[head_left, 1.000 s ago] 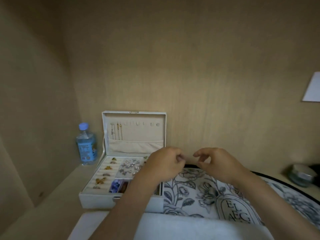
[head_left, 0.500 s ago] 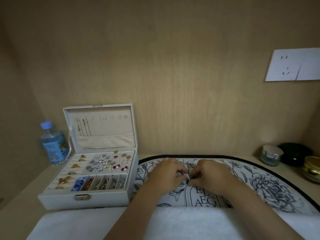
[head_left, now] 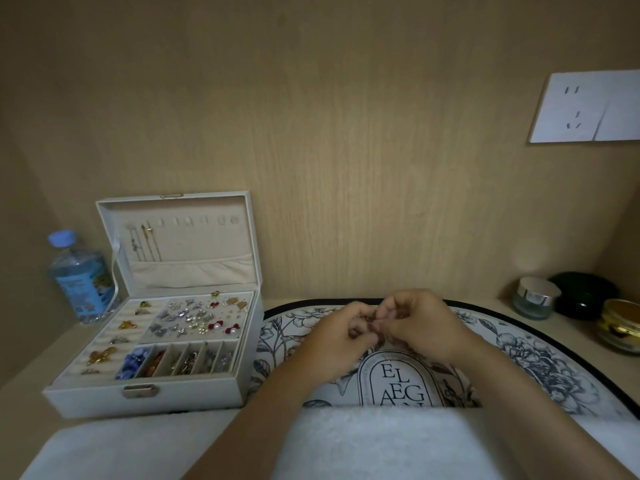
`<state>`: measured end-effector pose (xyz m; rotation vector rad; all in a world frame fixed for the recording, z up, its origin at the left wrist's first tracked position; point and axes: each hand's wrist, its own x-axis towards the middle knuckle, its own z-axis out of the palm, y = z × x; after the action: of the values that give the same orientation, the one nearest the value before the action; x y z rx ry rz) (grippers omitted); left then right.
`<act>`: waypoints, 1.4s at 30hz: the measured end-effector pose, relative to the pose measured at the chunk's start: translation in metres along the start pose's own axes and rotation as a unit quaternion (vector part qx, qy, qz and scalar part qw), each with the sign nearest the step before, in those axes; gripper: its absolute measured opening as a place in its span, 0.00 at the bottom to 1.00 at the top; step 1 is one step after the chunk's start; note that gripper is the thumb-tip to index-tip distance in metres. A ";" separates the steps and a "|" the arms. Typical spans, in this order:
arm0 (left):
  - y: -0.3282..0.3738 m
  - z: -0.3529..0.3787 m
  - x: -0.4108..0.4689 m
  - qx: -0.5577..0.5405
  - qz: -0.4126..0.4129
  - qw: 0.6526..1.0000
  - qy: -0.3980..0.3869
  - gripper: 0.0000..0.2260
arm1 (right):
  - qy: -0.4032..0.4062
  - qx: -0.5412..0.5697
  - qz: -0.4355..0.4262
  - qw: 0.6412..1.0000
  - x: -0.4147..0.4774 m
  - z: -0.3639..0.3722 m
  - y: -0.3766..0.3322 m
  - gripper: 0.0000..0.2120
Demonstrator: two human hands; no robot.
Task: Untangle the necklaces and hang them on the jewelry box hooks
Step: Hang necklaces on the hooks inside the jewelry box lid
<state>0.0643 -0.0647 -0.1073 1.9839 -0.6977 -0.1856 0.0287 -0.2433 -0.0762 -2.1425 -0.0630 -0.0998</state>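
Centre frame, over the floral fabric mat [head_left: 540, 362], the left hand [head_left: 337, 346] and right hand [head_left: 417, 323] meet knuckles-up. Their curled fingers pinch a tangled necklace [head_left: 371, 319], too fine to tell its direction. At left the white jewelry box [head_left: 152, 396] stands open with its lid upright. Thin hung chains [head_left: 147, 242] dangle near-vertically from its hooks [head_left: 188, 221].

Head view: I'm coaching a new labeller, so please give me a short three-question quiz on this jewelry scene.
1. True or false: the jewelry box is open.
2. The left hand and right hand pinch a necklace above: A the box, B the flowered mat, C a plate.
3. Fill in: chains already hang at the ___ end of the lid's hooks.
Key: 1 true; 2 B; 3 left.
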 end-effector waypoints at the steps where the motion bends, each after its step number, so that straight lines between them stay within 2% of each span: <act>1: 0.004 -0.001 0.000 -0.015 -0.004 1.000 0.008 0.09 | 0.010 0.038 -0.001 0.999 0.000 -0.002 -0.003 0.04; 4: 0.008 -0.009 0.003 -0.025 -0.022 0.999 0.029 0.04 | 0.030 0.110 -0.011 0.993 0.002 -0.006 -0.008 0.05; 7: 0.010 -0.021 0.004 -0.009 -0.034 0.999 0.017 0.06 | 0.038 0.133 -0.008 0.990 0.003 -0.007 -0.010 0.10; 9: 0.014 -0.030 0.002 0.000 -0.045 0.999 -0.005 0.06 | 0.050 0.128 -0.008 0.990 0.003 -0.008 -0.011 0.09; 13: 0.026 -0.048 -0.002 0.061 -0.085 0.994 -0.037 0.10 | 0.074 0.094 0.002 0.993 0.006 -0.009 -0.007 0.06; 17: 0.033 -0.075 -0.005 0.071 -0.100 0.993 0.006 0.12 | 0.054 -0.030 0.016 0.998 0.007 -0.013 0.001 0.10; 19: 0.036 -0.088 -0.008 0.035 -0.090 0.995 0.032 0.13 | 0.029 -0.079 0.012 0.996 0.006 -0.012 0.004 0.11; 23: 0.030 -0.109 -0.012 -0.084 -0.050 0.995 0.024 0.15 | -0.021 -0.124 0.012 0.992 0.004 -0.004 0.004 0.13; 27: 0.022 -0.122 -0.015 -0.299 -0.034 0.953 0.018 0.12 | -0.042 -0.140 0.018 0.989 0.003 0.001 0.001 0.14; 29: 0.023 -0.123 -0.016 -0.349 -0.035 0.936 0.026 0.11 | -0.055 -0.145 0.018 0.988 0.001 0.004 -0.003 0.14; 31: 0.024 -0.119 -0.015 -0.344 -0.034 0.938 0.018 0.10 | -0.077 -0.185 0.011 0.980 -0.001 0.009 -0.009 0.13; 34: 0.030 -0.105 -0.013 -0.237 -0.035 0.971 -0.020 0.10 | -0.092 -0.217 -0.016 0.972 -0.003 0.016 -0.013 0.13; 36: 0.037 -0.095 -0.012 -0.171 -0.049 0.983 -0.050 0.10 | -0.086 -0.137 -0.019 0.987 -0.003 0.021 -0.017 0.20; 38: 0.044 -0.087 -0.012 -0.114 -0.056 0.989 -0.075 0.09 | -0.120 0.044 -0.035 0.991 -0.003 0.026 -0.026 0.24; 40: 0.048 -0.084 -0.012 -0.080 -0.059 0.992 -0.081 0.08 | -0.144 0.165 -0.068 0.973 -0.003 0.031 -0.034 0.17; 42: 0.052 -0.086 -0.013 -0.061 -0.061 0.994 -0.073 0.08 | -0.108 0.185 -0.073 0.974 -0.003 0.034 -0.042 0.09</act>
<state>0.0682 -0.0100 -0.0216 1.9103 -0.6423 -0.4398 0.0237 -0.1921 -0.0594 -1.7655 -0.3406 0.0583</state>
